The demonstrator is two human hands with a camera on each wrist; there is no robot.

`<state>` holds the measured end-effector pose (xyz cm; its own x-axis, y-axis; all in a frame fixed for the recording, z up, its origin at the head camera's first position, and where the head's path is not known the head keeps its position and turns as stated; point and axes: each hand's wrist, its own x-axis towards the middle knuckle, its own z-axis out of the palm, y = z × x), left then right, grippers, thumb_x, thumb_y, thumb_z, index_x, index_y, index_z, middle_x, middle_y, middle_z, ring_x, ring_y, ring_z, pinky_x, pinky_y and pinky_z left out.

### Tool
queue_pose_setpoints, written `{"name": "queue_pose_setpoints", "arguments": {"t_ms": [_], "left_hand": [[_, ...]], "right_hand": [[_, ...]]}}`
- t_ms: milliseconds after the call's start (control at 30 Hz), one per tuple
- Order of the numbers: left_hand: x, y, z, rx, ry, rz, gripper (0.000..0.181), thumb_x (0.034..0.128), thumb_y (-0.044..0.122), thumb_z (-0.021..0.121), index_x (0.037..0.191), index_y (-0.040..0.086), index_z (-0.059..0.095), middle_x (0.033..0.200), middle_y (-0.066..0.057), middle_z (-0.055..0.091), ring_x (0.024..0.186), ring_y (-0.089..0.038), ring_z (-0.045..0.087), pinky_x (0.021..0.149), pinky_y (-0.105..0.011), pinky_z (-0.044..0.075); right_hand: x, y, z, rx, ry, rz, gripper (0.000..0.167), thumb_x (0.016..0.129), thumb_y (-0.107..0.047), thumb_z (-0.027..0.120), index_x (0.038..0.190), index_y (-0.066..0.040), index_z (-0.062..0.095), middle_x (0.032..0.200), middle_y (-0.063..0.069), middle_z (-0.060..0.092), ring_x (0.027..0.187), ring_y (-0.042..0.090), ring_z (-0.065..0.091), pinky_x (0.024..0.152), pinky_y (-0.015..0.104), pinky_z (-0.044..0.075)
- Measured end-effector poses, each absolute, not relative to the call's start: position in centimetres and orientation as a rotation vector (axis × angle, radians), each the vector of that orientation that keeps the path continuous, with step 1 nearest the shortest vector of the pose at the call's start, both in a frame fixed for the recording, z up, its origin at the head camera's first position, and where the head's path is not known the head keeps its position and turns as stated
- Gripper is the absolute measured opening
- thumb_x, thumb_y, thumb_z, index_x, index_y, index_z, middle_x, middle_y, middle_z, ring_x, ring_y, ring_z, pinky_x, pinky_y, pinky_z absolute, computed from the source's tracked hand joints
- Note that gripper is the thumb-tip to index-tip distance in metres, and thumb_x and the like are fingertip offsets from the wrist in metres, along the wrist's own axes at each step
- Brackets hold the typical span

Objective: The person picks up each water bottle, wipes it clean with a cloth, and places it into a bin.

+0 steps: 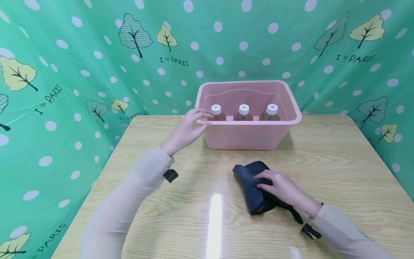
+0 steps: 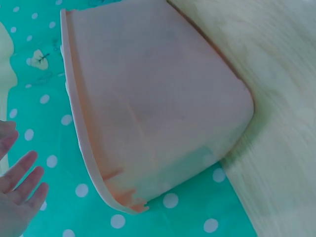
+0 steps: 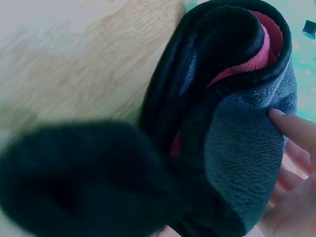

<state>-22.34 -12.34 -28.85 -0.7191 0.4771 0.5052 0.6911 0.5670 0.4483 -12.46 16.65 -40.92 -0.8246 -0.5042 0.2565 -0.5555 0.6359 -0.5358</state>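
Note:
A folded dark blue fleece cloth (image 1: pixel 249 183) lies on the table, and my right hand (image 1: pixel 279 187) grips it from the right. In the right wrist view the thumb presses into the cloth (image 3: pixel 247 158), whose folds show a red-pink inner side. Other fingers curl in at its edge, partly hidden. My left hand (image 1: pixel 191 127) hovers by the left front corner of a pink plastic bin (image 1: pixel 240 136). Its fingers are spread and hold nothing; the left wrist view shows a gap between them and the bin's rim (image 2: pixel 81 128).
Inside the bin stand three bottles with white caps: left bottle (image 1: pixel 216 109), middle bottle (image 1: pixel 244 109), right bottle (image 1: pixel 272 109). The wooden table (image 1: pixel 161 223) meets a green dotted curtain (image 1: pixel 226 46) behind the bin and at both sides.

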Motion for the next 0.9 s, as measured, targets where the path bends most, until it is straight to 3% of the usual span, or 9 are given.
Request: {"name": "queue_pose_setpoints", "arguments": {"t_ms": [433,900], "left_hand": [[-19.8,-13.9,-31.2,-0.962,-2.449,-0.954,0.023,0.0800,0.003,0.062,0.103,0.001,0.062,0.107,-0.011,0.058,0.105,-0.023,0.049,0.095,-0.033,0.037],[-18.4,-14.8,-33.9,-0.946,-2.521,-0.983,0.023,0.0803,0.005,0.061,0.103,0.001,0.062,0.111,-0.015,0.056,0.107,-0.027,0.048,0.095,-0.040,0.036]], "right_hand": [[-12.3,16.5,-41.3,0.896,-2.995,0.700,0.029,0.075,-0.024,0.069,0.096,-0.004,0.065,0.093,0.005,0.064,0.088,0.023,0.060,0.073,0.037,0.049],[-11.8,16.8,-42.0,0.979,-3.088,0.583,0.060,0.072,-0.035,0.070,0.117,0.001,0.055,0.124,0.024,0.047,0.108,0.038,0.049,0.081,0.046,0.046]]}}
